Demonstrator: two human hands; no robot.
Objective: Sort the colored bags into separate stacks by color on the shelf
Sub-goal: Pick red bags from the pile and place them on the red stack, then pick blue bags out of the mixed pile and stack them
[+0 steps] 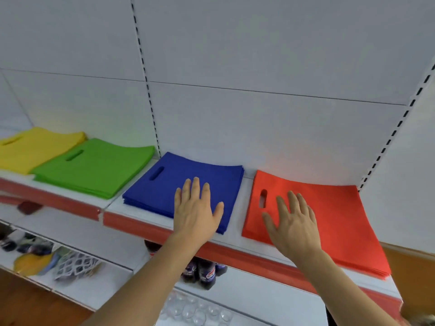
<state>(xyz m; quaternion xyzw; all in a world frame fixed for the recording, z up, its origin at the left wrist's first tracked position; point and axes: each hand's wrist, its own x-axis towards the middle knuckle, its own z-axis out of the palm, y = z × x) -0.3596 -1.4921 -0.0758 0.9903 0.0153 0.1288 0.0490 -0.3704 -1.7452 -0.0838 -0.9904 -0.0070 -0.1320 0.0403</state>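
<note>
Seemingly light and floppy, the blue stack [188, 182] and, right of it, the red stack [329, 215] lie under flat, open left hand [196, 212] and right hand [294, 222]; best lifted by edges.

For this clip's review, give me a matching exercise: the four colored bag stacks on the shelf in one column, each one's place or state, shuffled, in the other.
Things:
1. yellow fabric bag stack
2. green fabric bag stack
3. blue fabric bag stack
4. red fabric bag stack

Places or states:
A. under the flat right hand
B. farthest left on the white shelf
C. under the flat left hand
D. between two other stacks, no hand on it

Pairs: 1-B, 2-D, 3-C, 4-A
</note>
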